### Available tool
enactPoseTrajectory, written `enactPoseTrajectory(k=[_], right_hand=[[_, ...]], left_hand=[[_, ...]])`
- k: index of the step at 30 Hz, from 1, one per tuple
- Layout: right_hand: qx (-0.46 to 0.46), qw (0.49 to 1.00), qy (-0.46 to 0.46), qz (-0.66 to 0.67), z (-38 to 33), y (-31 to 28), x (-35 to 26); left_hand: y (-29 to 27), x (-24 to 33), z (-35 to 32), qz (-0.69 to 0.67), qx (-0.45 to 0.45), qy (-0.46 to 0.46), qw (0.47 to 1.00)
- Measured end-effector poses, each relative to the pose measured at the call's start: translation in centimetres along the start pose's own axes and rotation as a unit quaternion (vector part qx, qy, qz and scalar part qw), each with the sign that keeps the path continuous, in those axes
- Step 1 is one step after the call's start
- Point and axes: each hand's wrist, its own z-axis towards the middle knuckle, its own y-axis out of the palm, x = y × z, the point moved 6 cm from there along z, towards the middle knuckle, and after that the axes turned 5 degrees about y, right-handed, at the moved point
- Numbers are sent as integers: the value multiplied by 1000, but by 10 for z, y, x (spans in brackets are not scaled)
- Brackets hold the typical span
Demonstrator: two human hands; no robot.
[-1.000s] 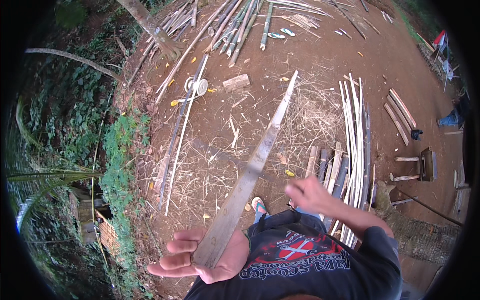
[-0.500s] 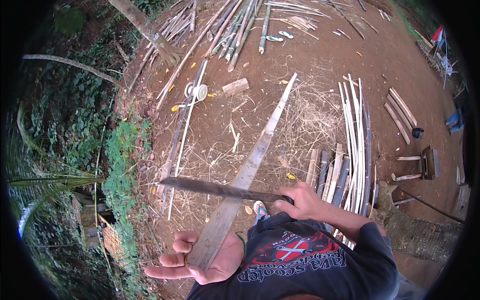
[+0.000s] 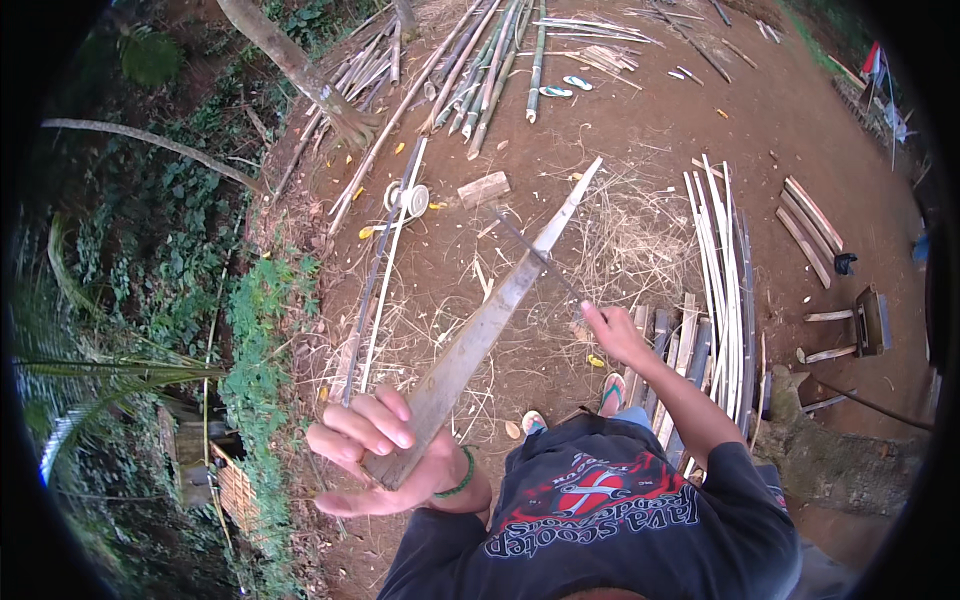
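Head view: left hand (image 3: 375, 455) gripping the near end of a long split bamboo slat (image 3: 480, 335), fingers curling over it, far tip slanting up and away over the dirt yard (image 3: 640, 130). Right hand (image 3: 612, 335) closing on the handle of a thin dark blade (image 3: 535, 255), blade crossing the slat. Bundle of pale strips (image 3: 715, 250) lying beside, right.

The ground (image 3: 640, 140) is bare red-brown earth. Far on it lie long bamboo poles (image 3: 480, 70) and a pair of sandals (image 3: 565, 86). Dry shavings (image 3: 630, 240) are spread in the middle, thin pale slats (image 3: 715, 260) lie at the right, and a small wood block (image 3: 483, 188) lies near the middle.
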Motion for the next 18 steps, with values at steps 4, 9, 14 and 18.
enactPoseTrajectory(k=[4,9,14,18], right_hand=[[-2,999,19,29,2,-1,-6],[31,996,-12,86,-55,19,-55],[-59,972,-133,187,-124,36,-130],[-92,945,-67,305,-138,43,-131]], left_hand=[[-3,-9,15,-43,-62,-20,997],[-19,-2,22,3,-112,17,994],[-14,1,24,55,-173,109,977],[-6,-7,39,97,-260,144,950]])
